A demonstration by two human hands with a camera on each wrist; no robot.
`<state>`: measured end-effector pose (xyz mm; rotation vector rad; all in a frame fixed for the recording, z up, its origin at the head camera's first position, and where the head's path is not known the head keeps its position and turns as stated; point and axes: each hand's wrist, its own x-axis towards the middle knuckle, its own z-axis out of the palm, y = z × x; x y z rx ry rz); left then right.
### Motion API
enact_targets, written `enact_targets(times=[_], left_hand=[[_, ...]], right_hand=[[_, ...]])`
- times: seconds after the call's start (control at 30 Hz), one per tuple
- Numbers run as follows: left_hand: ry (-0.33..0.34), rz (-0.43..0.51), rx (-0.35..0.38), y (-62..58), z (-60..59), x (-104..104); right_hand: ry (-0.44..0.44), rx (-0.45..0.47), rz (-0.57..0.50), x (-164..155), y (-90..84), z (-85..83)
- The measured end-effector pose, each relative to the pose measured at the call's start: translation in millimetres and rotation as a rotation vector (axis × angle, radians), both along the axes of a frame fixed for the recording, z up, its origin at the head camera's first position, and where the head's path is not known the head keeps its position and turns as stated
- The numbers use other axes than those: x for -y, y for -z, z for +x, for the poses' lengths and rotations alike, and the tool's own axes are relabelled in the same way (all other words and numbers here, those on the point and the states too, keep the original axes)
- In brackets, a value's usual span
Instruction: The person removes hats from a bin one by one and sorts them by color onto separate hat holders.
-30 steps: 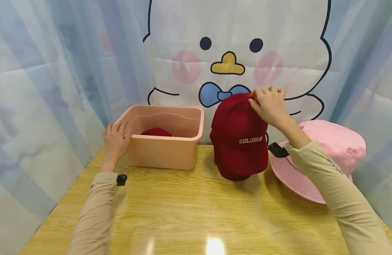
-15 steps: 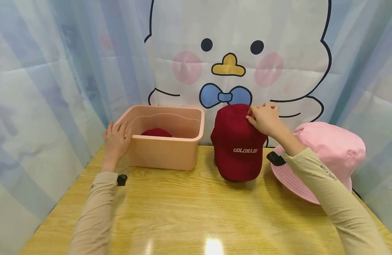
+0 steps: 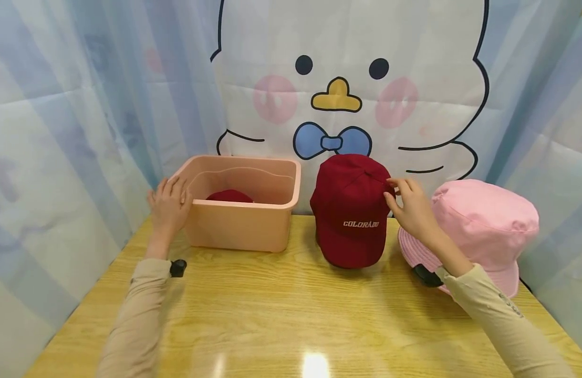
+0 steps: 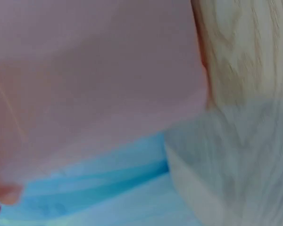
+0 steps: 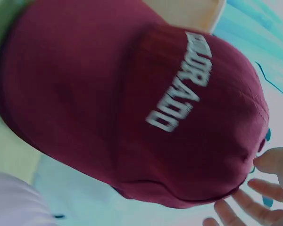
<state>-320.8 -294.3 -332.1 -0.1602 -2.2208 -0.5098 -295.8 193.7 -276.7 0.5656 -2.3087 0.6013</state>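
A red cap (image 3: 351, 210) reading "COLORADO" is sitting on the surface (image 3: 291, 315); the right hand (image 3: 411, 210) is touching it, fingers relaxed. The left hand (image 3: 168, 207) is resting flat against a bin (image 3: 243, 220).

Left hand (image 3: 168, 207) reaching forward, palm set flat, fingers straight and close together, thumb up. Left forearm in a beige sleeve (image 3: 137, 315), stretched ahead with a small black device at the wrist (image 3: 178, 268). Right hand (image 3: 411, 209) raised, fingers loosely spread and relaxed, tips (image 5: 254, 207) pointing left. Right forearm angled up from the lower right.
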Motion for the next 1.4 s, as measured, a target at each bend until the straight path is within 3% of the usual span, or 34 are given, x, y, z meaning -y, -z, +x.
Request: enact_targets(times=[0.1, 0.2, 0.27, 0.33, 0.47, 0.6, 0.7, 0.77, 0.87, 0.9, 0.97, 1.03, 1.13, 1.2, 1.27, 1.4], left_hand=[[0.02, -0.044, -0.246, -1.5, 1.5, -18], [0.112, -0.108, -0.447, -3.1, 7.5, -49], [0.217, -0.144, -0.506, -2.3, 14.7, -75], [0.34, -0.169, -0.501, -0.7, 24.3, -104], [0.551, -0.122, -0.322, 9.5, 46.2, -163], [0.716, 0.032, -0.004, 23.2, 60.0, -212], [0.751, 0.229, 0.253, 32.0, 63.6, -237], [0.718, 0.388, 0.401, 36.9, 62.5, -249], [0.631, 0.629, 0.594, 50.2, 52.5, -260], [0.609, 0.69, 0.625, 53.9, 49.4, -263], [0.619, 0.849, 0.686, 84.2, 26.1, -267], [0.683, 0.976, 0.709, 119.0, 1.8, -271], [0.743, 1.11, 0.783, 131.4, -5.2, -277], [0.728, 1.156, 0.848, 109.0, 11.1, -279], [0.703, 1.193, 0.895, 79.2, 30.5, -279], [0.721, 1.285, 0.91, 50.2, 47.0, -276]], right_hand=[[-0.005, 0.083, -0.077, -5, 14.0, 10.9], [-0.016, 0.199, -0.139, -7, 28.5, 20.4], [-0.043, 0.307, -0.189, -7, 39.0, 26.6], [-0.063, 0.417, -0.244, -5, 48.7, 32.1], [-0.066, 0.637, -0.37, 1, 64.5, 40.9], [-0.058, 0.832, -0.542, 7, 75.4, 48.4], [-0.067, 0.927, -0.693, 11, 82.3, 52.7], [-0.078, 0.978, -0.792, 13, 86.7, 54.6], [-0.106, 1.047, -0.922, 14, 93.1, 56.1], [-0.118, 1.063, -0.961, 14, 94.9, 56.4], [-0.136, 1.075, -1.018, 15, 98.3, 56.1], [-0.143, 1.074, -1.061, 16, 100.6, 55.9], [-0.139, 1.073, -1.108, 16, 102.1, 55.3], [-0.129, 1.078, -1.139, 17, 101.3, 54.9], [-0.132, 1.079, -1.182, 18, 99.9, 53.8], [-0.16, 1.062, -1.274, 19, 96.3, 52.0]])
